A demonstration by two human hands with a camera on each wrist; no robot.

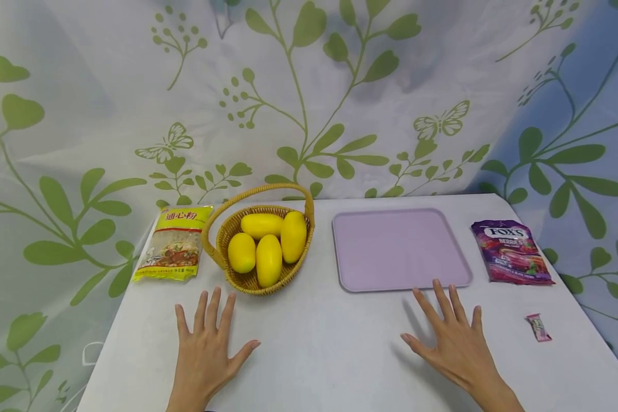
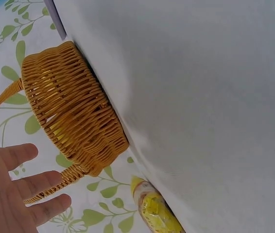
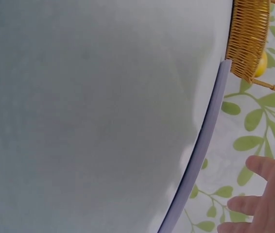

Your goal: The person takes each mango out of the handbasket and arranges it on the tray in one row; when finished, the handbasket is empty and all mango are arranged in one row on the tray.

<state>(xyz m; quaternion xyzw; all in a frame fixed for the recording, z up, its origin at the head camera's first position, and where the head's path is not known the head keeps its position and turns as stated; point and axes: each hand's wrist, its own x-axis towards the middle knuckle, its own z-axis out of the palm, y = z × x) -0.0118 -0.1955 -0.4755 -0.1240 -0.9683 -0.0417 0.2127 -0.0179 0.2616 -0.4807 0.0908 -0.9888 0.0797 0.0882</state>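
Note:
My left hand [image 1: 204,349] is spread flat with straight fingers in front of a wicker basket [image 1: 260,290] and holds nothing. Several yellow mangoes [image 1: 269,260] lie in that basket, which has a tall arched handle. In the left wrist view the basket [image 2: 74,107] shows from the side, beyond the spread fingers. My right hand [image 1: 453,346], also spread and holding nothing, has its fingertips at the near edge of a light purple tray [image 1: 399,249]. From the right wrist, the tray's rim [image 3: 198,155] appears edge-on beside the hand [image 3: 268,204].
A yellow bag of pasta [image 1: 175,243] lies left of the basket. Right of the tray is a purple Fox's candy bag [image 1: 512,252], with a small wrapped candy [image 1: 538,328] nearer the front. Behind the white table [image 1: 314,355] hangs a leaf-patterned curtain [image 1: 335,109].

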